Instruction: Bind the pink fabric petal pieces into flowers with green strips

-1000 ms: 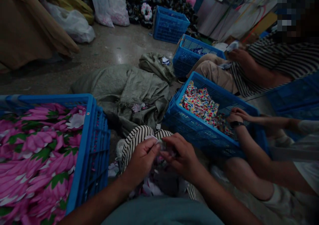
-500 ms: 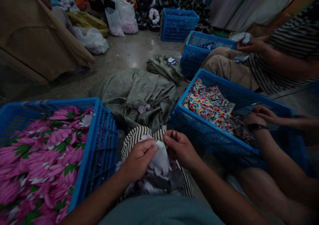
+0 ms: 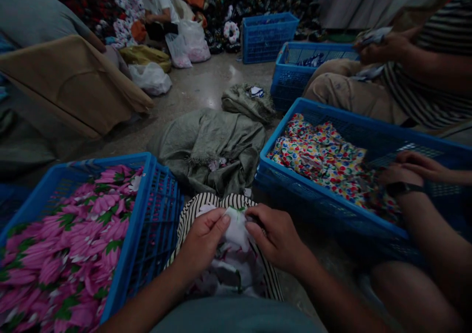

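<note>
A small white fabric piece (image 3: 236, 232) with a scalloped lower edge and green along its top is held up over my lap. My left hand (image 3: 204, 237) pinches its left side between thumb and fingers. On its right side the curled thumb and forefinger of my right hand (image 3: 276, 234) grip the edge; whether a tool is also in that hand is hidden. More white and pinkish pieces (image 3: 228, 271) lie beneath on black-and-white striped cloth (image 3: 190, 215) across my lap.
To the left stands a blue crate (image 3: 147, 175) of pink-and-green fabric pieces (image 3: 81, 234). On the right, another person's hands (image 3: 409, 170) are in a blue crate (image 3: 332, 207) of colourful dotted fabric (image 3: 317, 156). Grey-green sacks (image 3: 214, 141) lie ahead on the floor.
The green edge of the white piece now faces up. The dark pointed tool seen in my right fingers no longer shows. My view has shifted slightly.
</note>
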`<state>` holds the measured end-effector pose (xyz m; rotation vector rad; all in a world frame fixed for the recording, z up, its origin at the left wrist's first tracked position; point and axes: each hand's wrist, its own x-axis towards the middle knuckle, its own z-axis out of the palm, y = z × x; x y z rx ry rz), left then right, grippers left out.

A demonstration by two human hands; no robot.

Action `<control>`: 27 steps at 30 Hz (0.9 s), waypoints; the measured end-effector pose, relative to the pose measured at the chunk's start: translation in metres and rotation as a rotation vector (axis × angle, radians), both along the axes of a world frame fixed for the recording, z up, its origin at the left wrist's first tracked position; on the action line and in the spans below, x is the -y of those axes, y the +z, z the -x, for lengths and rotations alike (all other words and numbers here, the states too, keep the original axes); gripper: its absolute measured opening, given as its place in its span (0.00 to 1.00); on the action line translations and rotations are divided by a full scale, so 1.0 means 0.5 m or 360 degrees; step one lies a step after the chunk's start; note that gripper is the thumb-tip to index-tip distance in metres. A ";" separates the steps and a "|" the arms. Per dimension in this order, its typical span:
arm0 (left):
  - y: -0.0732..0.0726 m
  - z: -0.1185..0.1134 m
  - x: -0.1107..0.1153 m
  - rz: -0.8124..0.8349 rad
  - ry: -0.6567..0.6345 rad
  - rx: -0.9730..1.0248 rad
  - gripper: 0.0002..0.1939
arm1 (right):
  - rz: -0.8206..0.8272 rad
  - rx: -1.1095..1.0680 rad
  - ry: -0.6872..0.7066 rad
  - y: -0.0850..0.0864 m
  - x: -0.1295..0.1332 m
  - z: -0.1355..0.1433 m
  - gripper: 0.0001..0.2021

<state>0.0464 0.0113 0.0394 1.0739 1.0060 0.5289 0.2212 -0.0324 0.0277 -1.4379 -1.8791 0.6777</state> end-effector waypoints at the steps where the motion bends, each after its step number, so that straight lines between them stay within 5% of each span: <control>1: 0.005 -0.003 0.002 -0.0039 -0.0027 -0.0034 0.14 | -0.0014 0.0040 0.0015 0.001 -0.002 -0.001 0.10; 8: 0.022 -0.013 0.011 -0.0380 -0.0155 -0.0241 0.11 | -0.0117 0.0189 0.0103 0.011 -0.013 -0.010 0.11; 17: 0.020 -0.017 0.009 -0.0403 -0.0347 -0.0219 0.13 | 0.0070 -0.0043 0.0163 0.010 -0.003 -0.018 0.12; 22: 0.008 -0.011 0.012 -0.0122 -0.0347 0.0004 0.11 | 0.0346 -0.0852 -0.0251 -0.017 -0.007 -0.011 0.15; 25: -0.001 -0.008 0.011 0.0226 -0.0096 0.0211 0.09 | 0.0603 -0.1554 -0.0599 -0.040 -0.013 0.000 0.17; 27: -0.005 -0.006 0.009 0.0400 0.0071 0.0325 0.08 | 0.0730 -0.1751 -0.0542 -0.051 -0.012 0.010 0.18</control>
